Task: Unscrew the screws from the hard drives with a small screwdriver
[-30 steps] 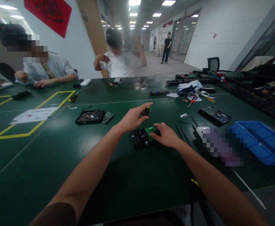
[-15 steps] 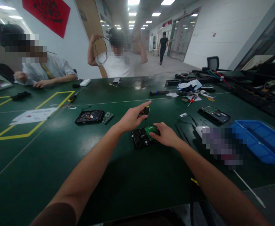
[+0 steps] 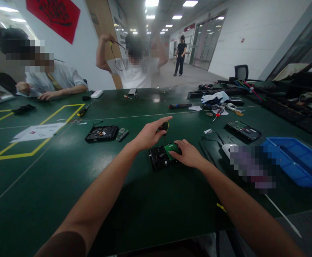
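A black hard drive (image 3: pixel 159 157) with a green circuit board (image 3: pixel 170 148) lies on the dark green table in front of me. My left hand (image 3: pixel 152 134) grips the yellow-and-black handle of a screwdriver (image 3: pixel 165 126), its index finger stretched out along the top. The screwdriver stands upright over the drive's far edge; its tip is too small to make out. With fingers and thumb, my right hand (image 3: pixel 184 151) clasps the drive's right side, covering part of the board.
Left of the drive lie an opened hard drive (image 3: pixel 102 133) and a loose circuit board (image 3: pixel 122 134). To the right are another hard drive (image 3: pixel 243 131), a blue tray (image 3: pixel 297 160) and a cable (image 3: pixel 217 135). A red screwdriver (image 3: pixel 218 114) lies farther back. Two people sit across the table.
The screwdriver handle has turned slightly in my left hand. My right hand stays on the hard drive. In the background, a standing person has shifted left, and the person opposite has moved their raised arms.
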`<action>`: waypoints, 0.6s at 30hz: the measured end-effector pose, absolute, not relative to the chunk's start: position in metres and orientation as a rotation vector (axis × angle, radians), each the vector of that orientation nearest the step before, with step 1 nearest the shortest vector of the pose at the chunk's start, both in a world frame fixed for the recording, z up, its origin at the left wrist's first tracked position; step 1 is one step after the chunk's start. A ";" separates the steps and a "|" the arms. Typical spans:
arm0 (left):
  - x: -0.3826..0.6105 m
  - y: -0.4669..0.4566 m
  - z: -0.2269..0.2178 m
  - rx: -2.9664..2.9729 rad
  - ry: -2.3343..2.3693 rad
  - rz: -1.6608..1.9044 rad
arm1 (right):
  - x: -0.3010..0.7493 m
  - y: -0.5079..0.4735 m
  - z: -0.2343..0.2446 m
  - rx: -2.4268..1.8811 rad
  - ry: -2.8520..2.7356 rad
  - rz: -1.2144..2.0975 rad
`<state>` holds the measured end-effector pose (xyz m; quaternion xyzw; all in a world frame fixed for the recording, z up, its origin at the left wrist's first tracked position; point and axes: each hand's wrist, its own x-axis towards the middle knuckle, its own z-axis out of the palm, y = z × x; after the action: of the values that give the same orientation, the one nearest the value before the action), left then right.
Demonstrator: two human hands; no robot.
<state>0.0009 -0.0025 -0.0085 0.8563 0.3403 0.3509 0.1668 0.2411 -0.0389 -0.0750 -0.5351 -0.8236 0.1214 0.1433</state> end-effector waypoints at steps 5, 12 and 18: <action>0.000 -0.001 -0.008 2.456 0.931 1.004 | 0.242 -0.038 -0.077 -1.540 -2.368 0.347; 0.003 0.000 -0.011 2.521 1.011 1.116 | 0.242 -0.039 -0.076 -1.550 -2.370 0.351; 0.000 0.001 -0.011 2.522 0.963 1.042 | 0.242 -0.038 -0.078 -1.542 -2.371 0.338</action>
<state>-0.0004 0.0014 -0.0108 0.8649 0.3303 0.3574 0.1233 0.2423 -0.0384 -0.0777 -0.5354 -0.8235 0.1174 0.1460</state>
